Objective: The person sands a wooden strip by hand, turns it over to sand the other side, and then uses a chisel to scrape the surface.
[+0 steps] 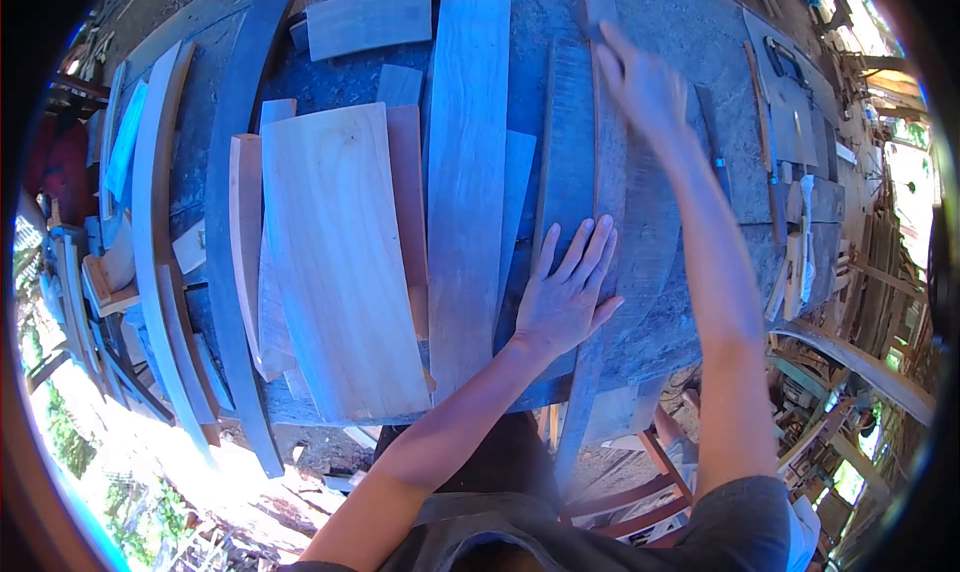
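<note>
The long, narrow, dark grey wooden strip (603, 172) lies lengthwise on the weathered grey workbench (700, 32), running from the far side to the near edge, where its end seems to stick out past the bench. The person's left hand (568, 297) lies flat on it near the middle, palm down and fingers spread wide, holding nothing. The right hand (640, 87) is at the strip's far part and is blurred. Its fingers look loosely curled against the wood, but whether it grips anything cannot be told.

The likely trouble is the strip sliding or twisting. It is held only by a flat palm, and it rests partly on other loose boards rather than on the bare bench. A push along its length could skate it sideways, and the rough edge could drive a splinter into the open palm. The overhanging end could also tip if weight comes off the middle.

Just beside the strip on the left lies a tall bluish-grey plank (465, 172). Beyond that is a broad, pale, curved board (335, 272) stacked on reddish pieces, so there is little free room on that side. A long, dark, curved rail (235, 222) lies further left. On the right, well apart, are flat metal tools (790, 82). A reddish wooden frame (650, 492) stands below the near edge, close to the person's legs.
</note>
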A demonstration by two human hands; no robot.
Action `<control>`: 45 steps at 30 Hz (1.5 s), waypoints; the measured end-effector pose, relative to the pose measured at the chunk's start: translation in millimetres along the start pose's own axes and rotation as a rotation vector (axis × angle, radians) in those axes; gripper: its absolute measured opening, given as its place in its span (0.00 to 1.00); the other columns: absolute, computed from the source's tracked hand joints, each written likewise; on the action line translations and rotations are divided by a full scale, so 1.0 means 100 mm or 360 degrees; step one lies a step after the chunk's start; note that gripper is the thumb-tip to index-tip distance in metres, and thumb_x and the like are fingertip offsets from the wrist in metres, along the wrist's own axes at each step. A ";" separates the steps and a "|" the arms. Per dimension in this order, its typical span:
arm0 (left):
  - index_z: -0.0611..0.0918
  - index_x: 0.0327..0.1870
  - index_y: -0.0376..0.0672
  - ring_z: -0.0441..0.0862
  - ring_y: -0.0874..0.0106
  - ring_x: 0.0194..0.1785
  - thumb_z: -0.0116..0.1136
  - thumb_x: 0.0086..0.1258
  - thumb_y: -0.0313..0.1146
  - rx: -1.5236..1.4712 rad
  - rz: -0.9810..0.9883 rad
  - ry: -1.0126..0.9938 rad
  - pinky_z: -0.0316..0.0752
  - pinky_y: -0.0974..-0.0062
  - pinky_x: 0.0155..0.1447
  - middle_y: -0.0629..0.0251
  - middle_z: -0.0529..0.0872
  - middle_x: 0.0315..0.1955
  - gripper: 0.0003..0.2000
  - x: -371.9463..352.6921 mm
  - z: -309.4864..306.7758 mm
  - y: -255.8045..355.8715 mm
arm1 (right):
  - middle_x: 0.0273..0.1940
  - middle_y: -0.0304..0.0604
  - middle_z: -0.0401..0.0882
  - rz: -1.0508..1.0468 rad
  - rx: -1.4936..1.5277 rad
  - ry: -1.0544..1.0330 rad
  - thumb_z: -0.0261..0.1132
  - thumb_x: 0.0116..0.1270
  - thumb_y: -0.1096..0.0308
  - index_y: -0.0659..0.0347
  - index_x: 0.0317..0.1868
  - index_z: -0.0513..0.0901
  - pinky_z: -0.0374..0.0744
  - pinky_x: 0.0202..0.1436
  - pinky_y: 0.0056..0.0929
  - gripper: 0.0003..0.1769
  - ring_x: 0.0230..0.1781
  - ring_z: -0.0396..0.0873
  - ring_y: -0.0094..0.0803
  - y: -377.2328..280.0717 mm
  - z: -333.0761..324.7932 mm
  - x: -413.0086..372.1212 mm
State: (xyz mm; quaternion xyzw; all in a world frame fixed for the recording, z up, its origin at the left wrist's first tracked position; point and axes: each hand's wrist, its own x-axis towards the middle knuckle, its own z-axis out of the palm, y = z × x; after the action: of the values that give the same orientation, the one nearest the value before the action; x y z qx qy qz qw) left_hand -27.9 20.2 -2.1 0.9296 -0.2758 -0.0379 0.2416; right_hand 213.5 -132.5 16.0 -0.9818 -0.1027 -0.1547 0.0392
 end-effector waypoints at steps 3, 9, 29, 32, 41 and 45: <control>0.60 0.79 0.38 0.51 0.63 0.83 0.47 0.76 0.61 -0.0021 -0.0011 0.0010 0.39 0.46 0.84 0.58 0.53 0.81 0.40 0.03 -0.02 0.02 | 0.25 0.50 0.86 0.0134 0.0161 -0.0244 0.58 0.76 0.52 0.41 0.66 0.81 0.83 0.28 0.49 0.21 0.25 0.86 0.50 -0.23 -0.43 -0.79; 0.60 0.79 0.37 0.50 0.63 0.83 0.47 0.76 0.61 0.0038 0.0014 -0.0019 0.38 0.46 0.83 0.57 0.53 0.81 0.41 0.02 -0.01 0.03 | 0.23 0.49 0.85 0.0065 -0.0200 -0.0120 0.58 0.76 0.51 0.42 0.65 0.80 0.82 0.25 0.47 0.21 0.23 0.86 0.49 -0.20 -0.30 -0.56; 0.64 0.77 0.35 0.56 0.59 0.80 0.51 0.74 0.61 0.0082 0.0021 0.0109 0.44 0.42 0.82 0.55 0.59 0.78 0.41 0.03 0.05 0.00 | 0.20 0.47 0.83 0.0379 -0.0011 0.0038 0.58 0.76 0.51 0.44 0.69 0.77 0.81 0.21 0.45 0.24 0.20 0.85 0.48 -0.30 -0.25 -0.96; 0.65 0.76 0.35 0.57 0.59 0.80 0.51 0.74 0.61 0.0091 0.0037 0.0105 0.45 0.41 0.81 0.55 0.60 0.77 0.41 0.03 0.06 -0.01 | 0.20 0.45 0.83 0.0382 0.0114 -0.0197 0.60 0.76 0.50 0.41 0.69 0.78 0.79 0.19 0.40 0.24 0.18 0.84 0.43 -0.46 -0.57 -1.57; 0.63 0.77 0.34 0.57 0.57 0.80 0.52 0.73 0.61 0.0149 0.0031 0.0116 0.44 0.41 0.82 0.53 0.60 0.77 0.42 0.04 0.06 0.00 | 0.23 0.45 0.84 0.0275 -0.0034 -0.0020 0.60 0.76 0.52 0.42 0.68 0.79 0.78 0.19 0.39 0.23 0.19 0.84 0.43 -0.30 -0.28 -0.98; 0.62 0.78 0.34 0.56 0.57 0.80 0.52 0.73 0.61 0.0171 0.0055 0.0106 0.43 0.41 0.82 0.53 0.60 0.77 0.43 0.04 0.05 -0.01 | 0.22 0.46 0.84 0.0375 0.0106 0.0058 0.59 0.76 0.51 0.44 0.67 0.79 0.80 0.20 0.42 0.22 0.21 0.85 0.46 -0.38 -0.29 -1.07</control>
State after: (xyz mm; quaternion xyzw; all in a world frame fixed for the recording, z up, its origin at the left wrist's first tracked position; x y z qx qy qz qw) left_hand -24.9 16.9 -6.4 0.9371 -0.2852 0.0123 0.2010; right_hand 97.3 -119.2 12.2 -0.9823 0.0090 -0.1633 0.0916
